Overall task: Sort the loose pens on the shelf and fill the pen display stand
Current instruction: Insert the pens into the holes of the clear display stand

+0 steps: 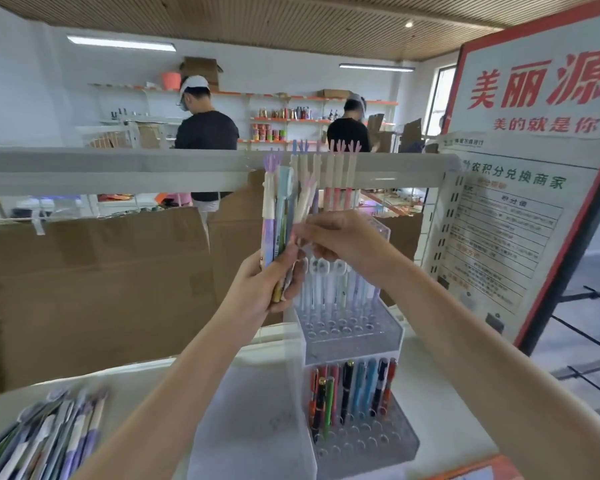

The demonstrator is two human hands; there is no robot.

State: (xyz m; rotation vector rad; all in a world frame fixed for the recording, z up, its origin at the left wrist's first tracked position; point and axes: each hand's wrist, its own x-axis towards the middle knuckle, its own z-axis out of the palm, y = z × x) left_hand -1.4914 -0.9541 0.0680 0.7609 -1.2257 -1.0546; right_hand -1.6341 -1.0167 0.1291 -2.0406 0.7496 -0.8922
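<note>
My left hand grips a bunch of pastel pens upright in front of the clear tiered pen display stand. My right hand pinches one pale pen out of that bunch, just above the stand's middle tier. The middle tier holds a row of white and lilac pens. Several darker pens stand in the lower tier, and pink and cream pens rise from the top tier. A pile of loose pens lies on the shelf at the lower left.
A white shelf rail crosses above the stand, with brown cardboard behind the shelf. A red-framed notice board stands at the right. Two people in black shirts work at far shelves.
</note>
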